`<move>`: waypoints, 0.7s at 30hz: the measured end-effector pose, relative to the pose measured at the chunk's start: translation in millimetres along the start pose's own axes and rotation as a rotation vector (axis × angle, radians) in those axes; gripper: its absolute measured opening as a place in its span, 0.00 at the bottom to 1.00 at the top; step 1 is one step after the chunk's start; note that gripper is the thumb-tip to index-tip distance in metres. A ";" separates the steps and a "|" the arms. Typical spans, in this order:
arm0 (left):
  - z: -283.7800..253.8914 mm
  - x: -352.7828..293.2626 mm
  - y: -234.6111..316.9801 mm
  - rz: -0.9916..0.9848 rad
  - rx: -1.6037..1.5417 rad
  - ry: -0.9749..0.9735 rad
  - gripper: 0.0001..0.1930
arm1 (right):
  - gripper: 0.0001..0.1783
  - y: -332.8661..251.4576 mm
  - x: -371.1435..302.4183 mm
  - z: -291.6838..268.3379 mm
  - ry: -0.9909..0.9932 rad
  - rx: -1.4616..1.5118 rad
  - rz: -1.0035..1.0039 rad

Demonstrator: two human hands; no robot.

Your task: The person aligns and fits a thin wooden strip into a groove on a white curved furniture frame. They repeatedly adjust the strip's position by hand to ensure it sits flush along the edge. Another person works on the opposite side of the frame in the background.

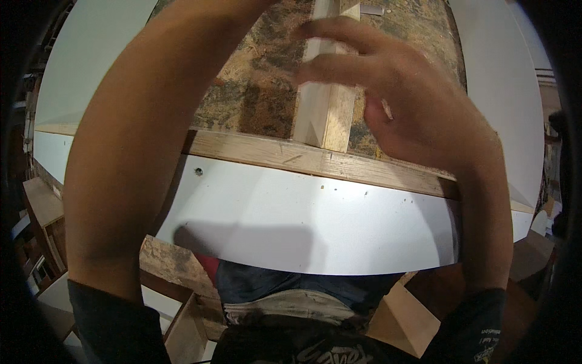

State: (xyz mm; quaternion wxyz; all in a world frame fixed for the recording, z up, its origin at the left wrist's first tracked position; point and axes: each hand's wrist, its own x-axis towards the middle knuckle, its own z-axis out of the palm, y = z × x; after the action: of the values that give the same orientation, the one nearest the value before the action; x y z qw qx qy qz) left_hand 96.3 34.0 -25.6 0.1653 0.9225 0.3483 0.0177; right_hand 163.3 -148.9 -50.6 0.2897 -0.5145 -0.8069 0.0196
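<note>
My right hand point(409, 94) reaches in above a white-faced wooden divider point(338, 124), its fingers apart and a little blurred, with nothing seen in them. Whether the fingertips touch the divider I cannot tell. My left forearm point(124, 145) stretches up past the top edge, so my left hand is out of sight. In front of me a white panel point(321, 218) carries a bare wooden edge strip point(254, 148), which meets the divider's near end. A small dark hole point(198, 171) and several specks mark the panel.
Behind the strip lies a worn, stained board point(233, 91) with dusty patches. Large white panels stand at the left point(91, 67) and right point(494, 73). A small pale cylinder point(372, 10) lies at the far end. Wooden box-like pieces point(403, 318) are below, near my legs.
</note>
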 end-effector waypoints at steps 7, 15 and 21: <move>-2.4 -2.4 3.9 -0.021 0.036 0.014 0.31 | 0.18 -10.6 4.5 7.8 -0.102 0.020 0.183; -15.5 -12.3 -0.9 -0.118 -0.025 0.005 0.31 | 0.17 -22.1 16.3 12.1 -0.025 0.120 0.189; -10.5 -8.1 -12.4 -0.106 0.020 0.107 0.31 | 0.16 -19.8 17.2 13.8 -0.036 0.126 0.175</move>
State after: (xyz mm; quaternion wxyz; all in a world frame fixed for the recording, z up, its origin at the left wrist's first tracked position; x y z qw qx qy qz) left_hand 80.7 40.6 -19.0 0.1381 0.9022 0.4050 0.0550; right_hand 135.1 -140.0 -47.8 0.3042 -0.5634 -0.7610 0.1045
